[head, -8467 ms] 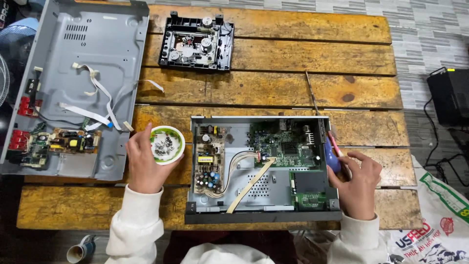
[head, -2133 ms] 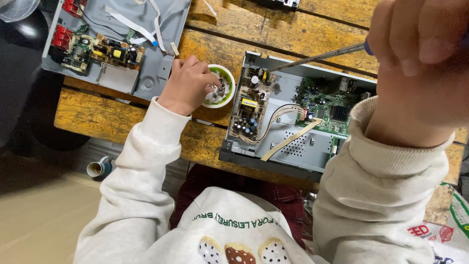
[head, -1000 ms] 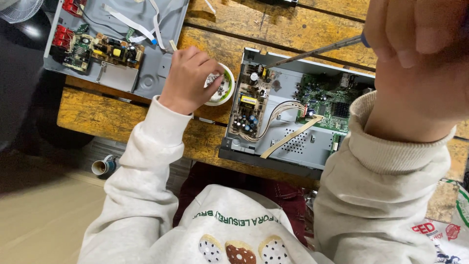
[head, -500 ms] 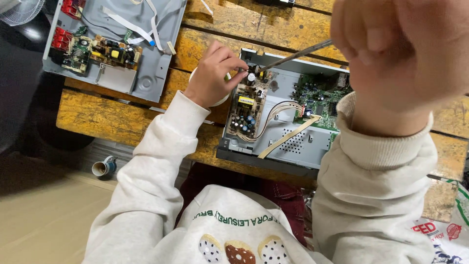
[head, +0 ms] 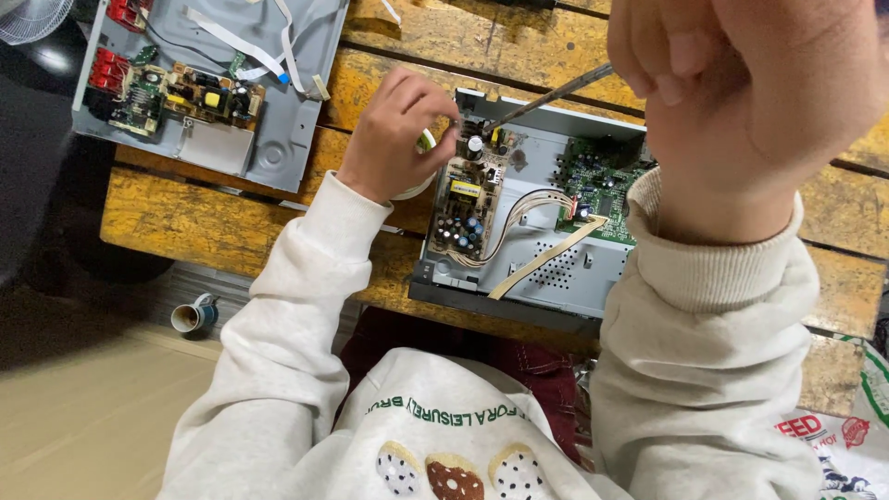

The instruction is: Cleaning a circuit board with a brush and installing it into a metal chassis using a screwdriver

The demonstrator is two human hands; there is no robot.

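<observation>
Screwdriver (head: 546, 97) is gripped in the closed right hand (head: 750, 93), its tip down at the top corner of the power board (head: 463, 199) inside the opened player chassis (head: 556, 268). Left hand (head: 398, 134), fingers pinched together just beside that tip, covers a small white dish (head: 421, 176) under its palm.
</observation>
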